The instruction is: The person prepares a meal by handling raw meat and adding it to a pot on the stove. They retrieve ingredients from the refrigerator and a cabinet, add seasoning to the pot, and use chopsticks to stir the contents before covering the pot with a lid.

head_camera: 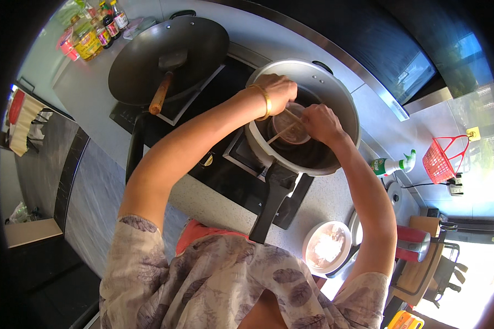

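Note:
A large metal pressure cooker pot [346,119] with a black handle [271,201] sits on the black gas stove [234,185]. Inside it is a round bowl [288,125] with pale contents. My left hand [276,92], with a gold bracelet, reaches over the pot's left side, its fingers curled at the upper end of a wooden chopstick [293,116]. Close to it, my right hand [322,122] is curled at the bowl's right side, near the sticks. A second chopstick [280,133] slants across the bowl's rim. My fingertips are partly hidden, so the exact grip of each hand cannot be told.
A wok [127,70] holds a spatula with a wooden handle [161,92]. Sauce and oil bottles [86,41] stand at the upper left. On the right are a white bowl [327,246], a spray bottle [393,165], a hanging red basket [438,162] and a red kettle [411,243].

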